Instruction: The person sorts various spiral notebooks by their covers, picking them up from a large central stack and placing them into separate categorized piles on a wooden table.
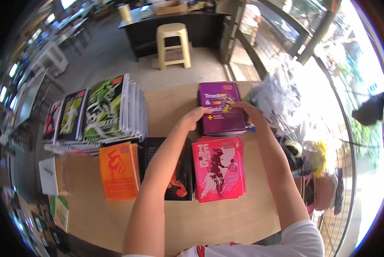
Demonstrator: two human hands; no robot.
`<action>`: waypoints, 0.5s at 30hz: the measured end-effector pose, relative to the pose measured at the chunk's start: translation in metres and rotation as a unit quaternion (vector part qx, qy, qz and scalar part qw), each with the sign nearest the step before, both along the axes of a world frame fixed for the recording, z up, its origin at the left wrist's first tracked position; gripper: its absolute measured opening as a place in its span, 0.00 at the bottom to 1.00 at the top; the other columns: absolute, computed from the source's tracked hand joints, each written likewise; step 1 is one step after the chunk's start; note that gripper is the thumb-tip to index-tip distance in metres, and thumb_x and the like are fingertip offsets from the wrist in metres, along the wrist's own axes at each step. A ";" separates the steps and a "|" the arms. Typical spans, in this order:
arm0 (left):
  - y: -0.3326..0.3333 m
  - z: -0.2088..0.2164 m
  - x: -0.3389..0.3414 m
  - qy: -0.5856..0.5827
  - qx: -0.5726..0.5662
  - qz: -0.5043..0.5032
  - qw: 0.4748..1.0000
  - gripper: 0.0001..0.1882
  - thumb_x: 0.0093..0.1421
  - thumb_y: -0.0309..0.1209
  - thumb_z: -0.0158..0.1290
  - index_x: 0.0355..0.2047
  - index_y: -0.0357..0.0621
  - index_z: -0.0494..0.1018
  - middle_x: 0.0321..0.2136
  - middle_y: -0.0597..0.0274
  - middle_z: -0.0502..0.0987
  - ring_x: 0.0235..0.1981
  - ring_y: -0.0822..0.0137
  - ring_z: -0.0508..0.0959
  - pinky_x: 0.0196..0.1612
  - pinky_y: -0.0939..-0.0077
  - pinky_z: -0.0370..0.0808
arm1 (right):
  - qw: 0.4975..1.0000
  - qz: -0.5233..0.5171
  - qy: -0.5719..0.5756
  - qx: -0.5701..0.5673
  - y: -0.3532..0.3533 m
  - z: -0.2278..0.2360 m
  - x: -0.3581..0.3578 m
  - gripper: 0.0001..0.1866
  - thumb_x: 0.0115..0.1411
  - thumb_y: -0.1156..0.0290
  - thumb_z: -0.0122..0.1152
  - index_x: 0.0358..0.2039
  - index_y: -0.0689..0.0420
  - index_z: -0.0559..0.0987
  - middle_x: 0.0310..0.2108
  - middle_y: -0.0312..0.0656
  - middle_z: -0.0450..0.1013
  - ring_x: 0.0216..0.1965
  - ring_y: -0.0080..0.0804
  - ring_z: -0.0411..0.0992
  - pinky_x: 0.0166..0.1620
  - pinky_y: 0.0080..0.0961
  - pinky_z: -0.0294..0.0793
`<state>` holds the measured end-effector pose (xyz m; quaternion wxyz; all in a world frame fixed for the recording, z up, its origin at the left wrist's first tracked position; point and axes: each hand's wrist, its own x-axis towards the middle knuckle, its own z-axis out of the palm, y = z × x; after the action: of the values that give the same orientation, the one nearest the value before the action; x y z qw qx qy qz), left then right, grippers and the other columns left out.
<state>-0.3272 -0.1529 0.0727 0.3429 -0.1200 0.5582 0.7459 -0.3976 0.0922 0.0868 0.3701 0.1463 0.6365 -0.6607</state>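
Note:
A stack of purple spiral notebooks (222, 123) lies toward the far side of the wooden table. My left hand (195, 117) grips its left edge, with the thumb reaching over the top cover. On the opposite edge, my right hand (246, 109) clasps the stack with fingers on the cover; its remaining fingers are hidden. Just nearer to me sits a pile of pink spiral notebooks (222, 173) with a tennis player on the cover. Beside it a black notebook (184, 169) is partly covered by my left forearm. An orange notebook pile (117, 171) is farther left.
Tall stacks of green-and-black spiral notebooks (104, 109) stand at the table's left. Clear plastic wrapping (282, 94) bulges at the right edge, near a tape roll (293, 148). Beyond the wooden table (243, 225) are a cream stool (173, 40) and a dark desk (142, 38).

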 end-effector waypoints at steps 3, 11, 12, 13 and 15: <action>-0.023 -0.004 0.020 0.148 -0.142 0.048 0.977 0.35 0.57 0.49 0.53 0.56 0.32 0.65 0.48 0.48 0.75 0.48 0.59 0.76 0.53 0.64 0.69 | 0.966 0.099 0.157 0.183 -0.027 0.019 0.012 0.22 0.49 0.60 0.69 0.39 0.63 0.76 0.32 0.44 0.78 0.29 0.33 0.77 0.35 0.34 0.79; -0.040 0.112 0.205 0.331 -0.298 0.293 0.846 0.38 0.55 0.37 0.59 0.62 0.38 0.56 0.60 0.49 0.62 0.59 0.53 0.65 0.59 0.63 0.64 | 0.905 0.042 0.419 0.066 -0.105 0.090 0.105 0.34 0.52 0.58 0.68 0.57 0.57 0.69 0.48 0.52 0.73 0.46 0.44 0.74 0.47 0.41 0.74; -0.064 0.096 0.223 0.321 -0.230 0.433 0.810 0.37 0.55 0.34 0.58 0.62 0.38 0.56 0.58 0.54 0.63 0.54 0.61 0.68 0.56 0.61 0.66 | 0.931 0.081 0.356 0.021 -0.142 0.104 0.122 0.38 0.52 0.52 0.65 0.59 0.57 0.66 0.51 0.52 0.70 0.50 0.44 0.70 0.50 0.42 0.71; -0.099 0.079 0.234 0.262 -0.192 0.545 0.773 0.37 0.55 0.34 0.59 0.61 0.39 0.56 0.57 0.55 0.62 0.53 0.63 0.67 0.52 0.63 0.68 | 0.950 0.115 0.291 -0.019 -0.175 0.118 0.139 0.42 0.52 0.46 0.63 0.61 0.56 0.64 0.54 0.53 0.67 0.55 0.44 0.65 0.52 0.43 0.68; -0.165 0.069 0.250 0.234 -0.111 0.660 0.705 0.36 0.55 0.34 0.59 0.61 0.40 0.57 0.53 0.57 0.65 0.49 0.65 0.69 0.51 0.68 0.67 | 0.962 0.182 0.195 -0.064 -0.228 0.109 0.135 0.51 0.50 0.37 0.59 0.66 0.53 0.54 0.62 0.55 0.55 0.62 0.53 0.56 0.56 0.54 0.61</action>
<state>-0.0771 -0.3180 0.1420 -0.3947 -0.3172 0.4773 0.7182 -0.2627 -0.1362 0.1954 0.3616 -0.1280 0.6683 -0.6373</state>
